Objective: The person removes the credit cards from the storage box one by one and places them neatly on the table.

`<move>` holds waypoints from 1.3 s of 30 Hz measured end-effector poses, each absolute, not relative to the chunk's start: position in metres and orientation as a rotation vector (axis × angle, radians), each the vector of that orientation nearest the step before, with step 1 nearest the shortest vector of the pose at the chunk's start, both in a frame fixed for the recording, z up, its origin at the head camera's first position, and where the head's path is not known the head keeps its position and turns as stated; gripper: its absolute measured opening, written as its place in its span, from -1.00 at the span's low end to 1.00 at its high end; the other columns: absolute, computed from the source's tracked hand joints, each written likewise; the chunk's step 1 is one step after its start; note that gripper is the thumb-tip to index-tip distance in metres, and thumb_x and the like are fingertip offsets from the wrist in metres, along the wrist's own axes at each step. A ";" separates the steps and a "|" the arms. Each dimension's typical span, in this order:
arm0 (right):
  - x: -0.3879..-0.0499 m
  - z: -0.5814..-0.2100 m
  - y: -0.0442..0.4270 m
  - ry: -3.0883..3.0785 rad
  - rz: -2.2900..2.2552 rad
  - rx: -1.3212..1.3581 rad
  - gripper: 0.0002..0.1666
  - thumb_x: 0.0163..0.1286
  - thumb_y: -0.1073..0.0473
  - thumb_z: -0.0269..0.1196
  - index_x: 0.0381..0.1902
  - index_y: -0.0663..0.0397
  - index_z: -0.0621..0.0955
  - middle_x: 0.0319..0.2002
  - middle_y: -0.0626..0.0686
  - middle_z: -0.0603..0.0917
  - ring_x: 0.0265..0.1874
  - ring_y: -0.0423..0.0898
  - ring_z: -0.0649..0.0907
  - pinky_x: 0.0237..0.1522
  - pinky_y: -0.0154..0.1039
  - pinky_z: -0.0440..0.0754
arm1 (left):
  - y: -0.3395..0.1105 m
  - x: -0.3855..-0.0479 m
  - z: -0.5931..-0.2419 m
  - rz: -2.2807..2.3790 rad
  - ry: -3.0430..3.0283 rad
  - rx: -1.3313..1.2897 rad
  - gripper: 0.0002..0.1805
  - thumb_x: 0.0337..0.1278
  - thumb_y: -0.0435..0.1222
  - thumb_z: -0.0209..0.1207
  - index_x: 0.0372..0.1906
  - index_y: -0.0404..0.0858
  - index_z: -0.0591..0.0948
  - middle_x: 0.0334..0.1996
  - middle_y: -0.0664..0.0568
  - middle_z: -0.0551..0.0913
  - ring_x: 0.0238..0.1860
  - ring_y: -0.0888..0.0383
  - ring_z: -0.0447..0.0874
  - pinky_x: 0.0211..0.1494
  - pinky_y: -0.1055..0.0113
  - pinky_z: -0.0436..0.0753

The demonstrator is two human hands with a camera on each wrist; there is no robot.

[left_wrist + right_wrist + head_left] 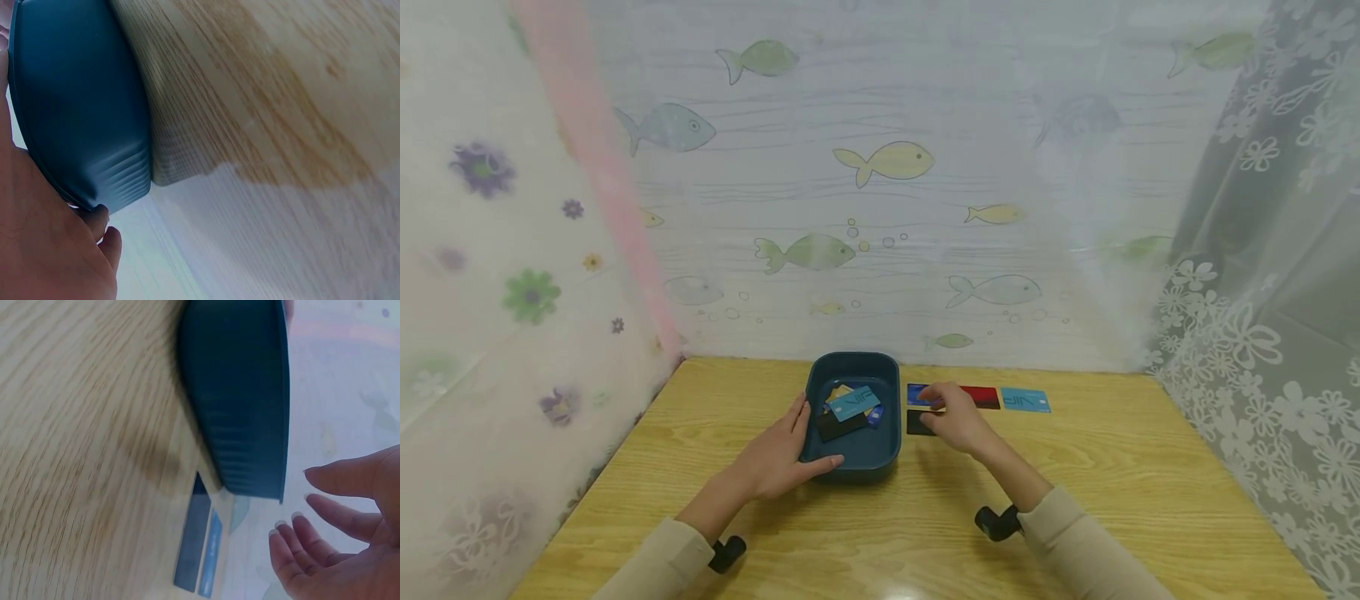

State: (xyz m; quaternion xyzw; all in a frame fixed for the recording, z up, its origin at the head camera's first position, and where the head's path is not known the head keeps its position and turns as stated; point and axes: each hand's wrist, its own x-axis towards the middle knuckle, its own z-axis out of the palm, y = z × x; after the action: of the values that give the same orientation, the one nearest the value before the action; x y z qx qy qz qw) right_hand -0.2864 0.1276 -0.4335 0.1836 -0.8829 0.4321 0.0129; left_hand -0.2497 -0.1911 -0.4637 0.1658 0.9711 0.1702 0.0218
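A dark teal plastic bin [892,442] stands on the table with a loose pile of cards inside. On that pile lie a light-blue VIP card [854,405] and a black card [841,427]. My left hand [775,457] holds the bin at its near left corner, thumb over the near rim and fingers along the left wall. Just right of the bin, my right hand [961,419] hovers over a black card [915,422] with bent, parted fingers [325,550]; nothing shows between them. Beneath it the hand partly covers a blue card [916,392] and a red card [985,397].
Another light-blue VIP card [1026,401] lies at the right end of the back row. Behind the wooden table [1112,467] hangs a fish-patterned curtain [887,208]. Flowered sheets close off both sides. A black device [997,523] is worn at each wrist.
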 end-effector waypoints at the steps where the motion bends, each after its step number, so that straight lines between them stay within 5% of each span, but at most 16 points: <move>1: -0.286 -0.433 0.126 -2.750 1.356 0.569 -0.69 0.37 0.43 0.30 0.07 0.35 0.63 0.07 0.31 0.58 0.02 0.24 0.63 -0.01 0.07 0.69 | -0.191 -0.250 -0.464 0.526 3.009 0.511 0.33 0.14 0.57 -0.09 0.63 -0.40 -0.07 0.66 -0.19 -0.20 0.58 -0.26 0.08 0.50 -0.17 0.27; 30: -0.274 -0.417 0.085 -2.729 1.418 0.834 -0.55 0.42 0.35 0.28 0.25 0.30 0.55 0.17 0.32 0.52 0.14 0.31 0.57 0.16 0.18 0.58 | -0.191 -0.249 -0.466 0.549 3.016 0.514 0.34 0.13 0.56 -0.04 0.63 -0.42 -0.05 0.65 -0.22 -0.16 0.57 -0.27 0.09 0.48 -0.19 0.29; 39: -0.279 -0.418 0.067 -2.829 1.493 0.849 -0.31 0.45 0.22 0.30 0.44 0.35 0.36 0.35 0.37 0.38 0.31 0.35 0.47 0.20 0.19 0.57 | -0.190 -0.248 -0.463 0.545 3.009 0.506 0.34 0.14 0.56 -0.05 0.63 -0.40 -0.08 0.66 -0.21 -0.18 0.58 -0.25 0.08 0.49 -0.17 0.29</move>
State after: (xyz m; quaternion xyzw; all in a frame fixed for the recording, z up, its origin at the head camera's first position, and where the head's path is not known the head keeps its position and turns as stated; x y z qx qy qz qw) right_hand -0.2787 0.0666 -0.4176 0.2557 -0.8517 0.4496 -0.0839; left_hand -0.2483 -0.1903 -0.4628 0.1632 0.9706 0.1758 0.0209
